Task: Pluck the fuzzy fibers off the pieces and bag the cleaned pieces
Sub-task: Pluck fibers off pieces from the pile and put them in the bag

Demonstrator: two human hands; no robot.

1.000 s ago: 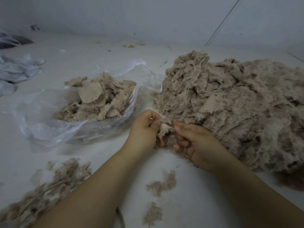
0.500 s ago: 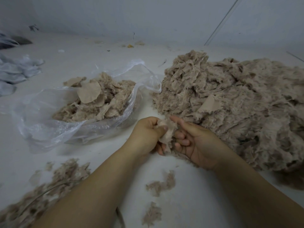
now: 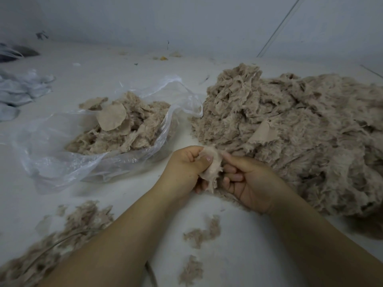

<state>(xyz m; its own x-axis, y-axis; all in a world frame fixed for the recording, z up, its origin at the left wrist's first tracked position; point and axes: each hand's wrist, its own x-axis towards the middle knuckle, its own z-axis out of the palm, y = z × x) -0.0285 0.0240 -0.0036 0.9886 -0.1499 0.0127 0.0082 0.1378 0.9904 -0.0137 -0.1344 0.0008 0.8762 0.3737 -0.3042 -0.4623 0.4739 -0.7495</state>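
Note:
A small beige fabric piece (image 3: 212,166) with fuzzy fibers along its lower edge is held between both hands at the middle of the view. My left hand (image 3: 184,168) pinches it with thumb on its smooth face. My right hand (image 3: 248,181) holds its right side, fingers curled behind it. A large heap of fuzzy pieces (image 3: 300,131) lies to the right. A clear plastic bag (image 3: 62,162) at the left holds cleaned pieces (image 3: 120,127).
Plucked fiber lies in a pile (image 3: 56,241) at the lower left and in small tufts (image 3: 203,233) near my forearms. Crumpled pale plastic (image 3: 18,90) sits at the far left. A wall stands behind the white surface (image 3: 116,75).
The piece has come up out of the heap's edge and turned, so its smooth face now shows between my hands. Both hands have shifted slightly toward me.

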